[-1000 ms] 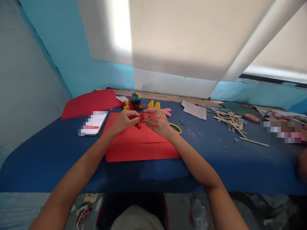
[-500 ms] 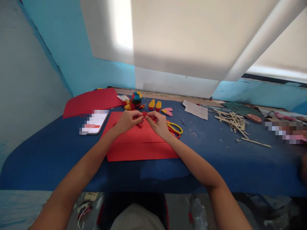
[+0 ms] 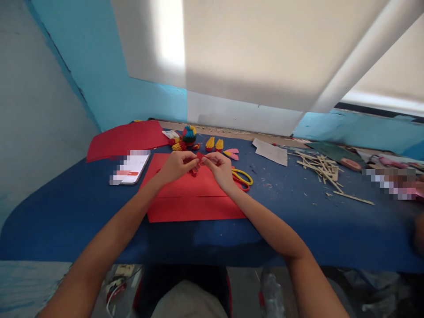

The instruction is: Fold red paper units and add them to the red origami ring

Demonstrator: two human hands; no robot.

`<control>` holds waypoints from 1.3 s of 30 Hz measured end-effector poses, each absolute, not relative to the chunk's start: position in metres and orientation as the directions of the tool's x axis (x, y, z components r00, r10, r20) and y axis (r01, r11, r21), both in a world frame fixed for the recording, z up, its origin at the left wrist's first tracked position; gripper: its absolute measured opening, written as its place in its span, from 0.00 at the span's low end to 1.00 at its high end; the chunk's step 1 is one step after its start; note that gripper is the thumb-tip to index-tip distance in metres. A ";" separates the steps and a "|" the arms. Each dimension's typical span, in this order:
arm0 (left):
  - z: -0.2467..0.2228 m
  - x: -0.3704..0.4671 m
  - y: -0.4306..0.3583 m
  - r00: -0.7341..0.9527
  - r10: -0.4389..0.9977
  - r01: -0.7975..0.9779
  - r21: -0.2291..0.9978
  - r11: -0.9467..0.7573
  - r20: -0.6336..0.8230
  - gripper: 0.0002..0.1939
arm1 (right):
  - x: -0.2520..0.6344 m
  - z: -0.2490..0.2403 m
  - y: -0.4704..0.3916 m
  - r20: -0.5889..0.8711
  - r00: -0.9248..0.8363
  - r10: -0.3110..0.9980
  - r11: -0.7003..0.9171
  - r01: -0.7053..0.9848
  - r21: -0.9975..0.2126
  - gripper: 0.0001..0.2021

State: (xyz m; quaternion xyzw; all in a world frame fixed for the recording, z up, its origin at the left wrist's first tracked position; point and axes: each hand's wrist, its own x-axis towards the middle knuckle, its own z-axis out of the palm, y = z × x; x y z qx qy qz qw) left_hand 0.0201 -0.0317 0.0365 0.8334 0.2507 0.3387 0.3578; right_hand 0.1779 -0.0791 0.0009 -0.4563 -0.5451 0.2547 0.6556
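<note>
Between my two hands, above the red paper sheets [image 3: 195, 207], is a small piece of red paper [image 3: 200, 156]. My left hand [image 3: 181, 166] pinches its left side with thumb and fingers. On the other side my right hand [image 3: 218, 168] pinches it at the edge. Small red paper bits lie on the sheets below, partly covered by my left hand. Scissors [image 3: 243, 177] with yellow and red handles lie just right of my right hand, their blades hidden. Beyond my fingers stand two yellow and red folded-paper pieces [image 3: 214, 144].
A phone [image 3: 132, 170] lies left of the sheets, with more red paper [image 3: 129, 139] behind it. Folded-paper shapes [image 3: 189, 134] in several colours stand at the back. Rightward are grey paper [image 3: 270, 151], thin wooden sticks [image 3: 319, 168] and a pinkish oval object [image 3: 351, 164].
My fingers have drawn slightly apart, so more of the small red paper shows between them. The things on the table have stayed in place.
</note>
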 end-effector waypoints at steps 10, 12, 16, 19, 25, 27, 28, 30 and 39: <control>0.036 0.022 -0.035 0.613 0.699 0.176 0.800 -0.574 0.367 0.09 | 0.175 -0.001 -0.081 0.533 0.316 0.785 0.474 0.246 -0.845 0.10; 0.035 0.022 -0.034 0.614 0.705 0.181 0.806 -0.563 0.355 0.08 | 0.175 -0.001 -0.079 0.514 0.324 0.794 0.460 0.232 -0.857 0.11; 0.034 0.024 -0.032 0.609 0.720 0.189 0.820 -0.540 0.334 0.08 | 0.174 -0.002 -0.075 0.432 0.336 0.837 0.438 0.062 -0.897 0.13; 0.034 0.024 -0.032 0.598 0.729 0.179 0.831 -0.527 0.333 0.08 | 0.173 -0.002 -0.074 0.395 0.335 0.856 0.418 0.004 -0.909 0.15; 0.029 0.023 -0.029 0.608 0.729 0.149 0.858 -0.492 0.313 0.09 | 0.181 0.002 -0.076 0.380 0.169 0.909 0.385 0.003 -0.923 0.15; 0.029 0.021 -0.028 0.632 0.715 0.153 0.856 -0.494 0.300 0.09 | 0.187 0.003 -0.075 0.384 0.108 0.917 0.376 0.086 -0.923 0.15; 0.030 0.021 -0.027 0.642 0.708 0.158 0.853 -0.498 0.294 0.09 | 0.190 0.003 -0.075 0.387 0.074 0.919 0.375 0.139 -0.917 0.15; 0.031 0.020 -0.027 0.662 0.695 0.168 0.848 -0.502 0.281 0.08 | 0.194 0.002 -0.074 0.414 0.017 0.910 0.396 0.252 -0.883 0.12; 0.032 0.016 -0.022 0.775 0.619 0.112 0.938 -0.328 0.124 0.17 | 0.205 0.009 -0.081 0.763 -0.092 0.640 0.697 0.487 -0.527 0.06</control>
